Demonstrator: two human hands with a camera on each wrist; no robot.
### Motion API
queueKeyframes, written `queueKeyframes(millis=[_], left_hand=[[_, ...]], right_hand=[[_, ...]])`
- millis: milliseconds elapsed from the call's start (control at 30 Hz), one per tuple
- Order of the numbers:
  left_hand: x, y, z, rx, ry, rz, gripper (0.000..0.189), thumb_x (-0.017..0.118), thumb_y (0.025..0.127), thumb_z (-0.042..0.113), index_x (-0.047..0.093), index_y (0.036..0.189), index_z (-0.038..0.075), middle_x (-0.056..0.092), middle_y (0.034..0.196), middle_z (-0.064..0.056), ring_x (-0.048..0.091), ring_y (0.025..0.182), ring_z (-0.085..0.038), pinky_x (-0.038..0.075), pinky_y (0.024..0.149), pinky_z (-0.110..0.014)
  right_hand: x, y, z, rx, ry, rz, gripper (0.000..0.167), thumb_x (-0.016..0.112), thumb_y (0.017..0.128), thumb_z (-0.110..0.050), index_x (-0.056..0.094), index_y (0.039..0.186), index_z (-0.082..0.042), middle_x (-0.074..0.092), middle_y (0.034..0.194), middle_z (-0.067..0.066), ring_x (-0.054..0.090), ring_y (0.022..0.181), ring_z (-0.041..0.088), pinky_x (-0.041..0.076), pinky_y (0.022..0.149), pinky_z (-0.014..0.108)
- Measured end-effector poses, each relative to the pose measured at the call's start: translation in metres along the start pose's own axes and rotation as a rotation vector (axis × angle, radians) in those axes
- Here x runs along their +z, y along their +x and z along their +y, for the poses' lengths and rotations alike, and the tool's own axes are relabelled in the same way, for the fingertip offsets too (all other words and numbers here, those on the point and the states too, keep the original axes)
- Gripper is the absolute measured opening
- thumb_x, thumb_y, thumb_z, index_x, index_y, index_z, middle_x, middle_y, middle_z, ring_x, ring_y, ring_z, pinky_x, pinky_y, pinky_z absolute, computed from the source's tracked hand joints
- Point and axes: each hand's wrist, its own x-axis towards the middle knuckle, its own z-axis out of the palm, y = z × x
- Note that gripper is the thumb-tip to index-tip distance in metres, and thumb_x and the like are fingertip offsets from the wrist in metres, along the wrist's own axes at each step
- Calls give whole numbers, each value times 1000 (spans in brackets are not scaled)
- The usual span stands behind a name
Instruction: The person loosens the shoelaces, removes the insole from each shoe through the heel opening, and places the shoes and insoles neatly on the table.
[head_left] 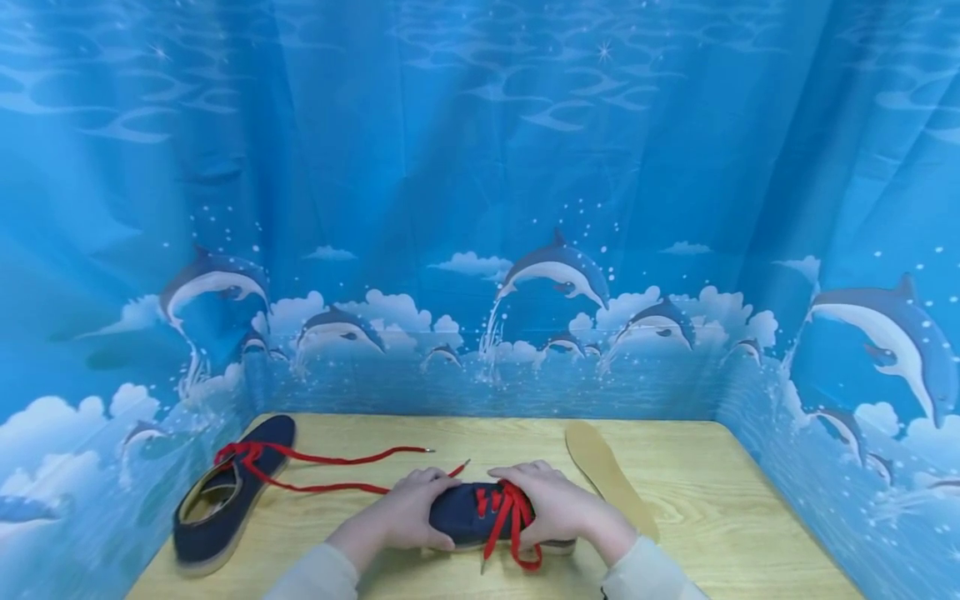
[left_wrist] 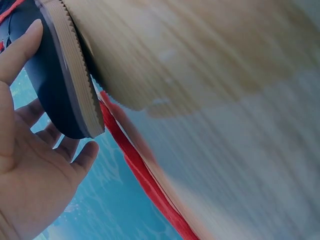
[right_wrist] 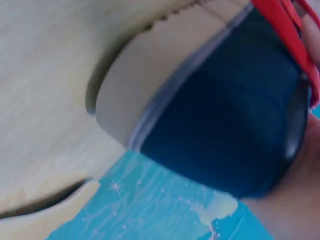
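Observation:
A navy canvas shoe (head_left: 459, 510) with a tied red lace (head_left: 517, 504) lies sideways on the table between both hands. My left hand (head_left: 408, 510) holds its toe end, thumb on the near side and fingers on the far side. My right hand (head_left: 553, 504) grips the heel end beside the lace bow, whose loop and end hang over the near side. In the left wrist view the thumb presses on the shoe's (left_wrist: 52, 85) side above the ribbed pale sole. The right wrist view shows the shoe's heel (right_wrist: 215, 120), with part of the hand at the edge.
A second navy shoe (head_left: 243, 502) stands at the left; its red lace (head_left: 322, 488) stretches in two long ends toward my left hand. A tan insole (head_left: 611, 477) lies on the wooden table (head_left: 720, 517) to the right. A blue dolphin-print curtain (head_left: 480, 208) surrounds the table.

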Motion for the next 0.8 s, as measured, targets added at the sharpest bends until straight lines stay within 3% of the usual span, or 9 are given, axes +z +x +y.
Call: queueKeyframes(millis=[200, 333, 467, 800], left_hand=[[-2, -4, 4, -5, 5, 5, 90, 85, 71, 55, 52, 146, 17, 53, 138, -6, 47, 129, -34, 42, 105, -57], [-3, -5, 5, -4, -13, -8, 94, 79, 75, 63, 49, 149, 14, 48, 148, -10, 41, 137, -38, 37, 109, -60], [-2, -3, 5, 14, -17, -6, 94, 75, 77, 66, 48, 150, 13, 47, 150, -10, 40, 138, -38, 35, 110, -60], [-1, -5, 5, 8, -12, 2, 88, 77, 76, 64, 53, 145, 16, 53, 144, -7, 46, 134, -35, 39, 108, -58]], right_hand=[[-18, -12, 7, -32, 72, 1, 83, 85, 78, -44, 48, 150, -23, 51, 146, -3, 45, 130, 28, 45, 103, 53], [-25, -20, 14, 7, 86, 14, 73, 82, 82, -40, 53, 145, -14, 54, 144, 3, 45, 133, 34, 40, 107, 57], [-28, -26, 20, 45, 89, 7, 75, 83, 81, -42, 55, 141, -7, 56, 141, 9, 47, 132, 38, 39, 108, 60], [-25, -26, 22, 46, 99, -7, 66, 82, 82, -43, 61, 136, -11, 62, 133, 2, 55, 125, 29, 46, 104, 50]])
